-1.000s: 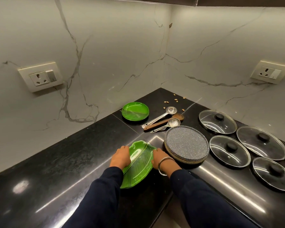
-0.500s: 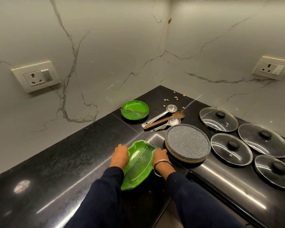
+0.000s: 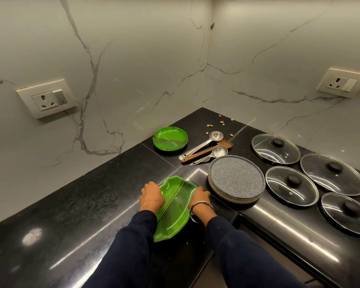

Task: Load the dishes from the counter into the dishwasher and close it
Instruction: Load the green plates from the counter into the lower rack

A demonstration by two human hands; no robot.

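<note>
Black table (image 3: 75, 208) lies bare left of leaf plate (image 3: 175, 210); left hand (image 3: 152, 197) and right hand (image 3: 200, 199) grip its two long edges.

Green leaf-shaped plate (image 3: 176, 206) at desk (image 3: 71, 215) front edge; round green plate (image 3: 170, 138), three ladles (image 3: 206, 149), speckled plate stack (image 3: 236, 178), four glass lids (image 3: 291, 185) behind.
</note>
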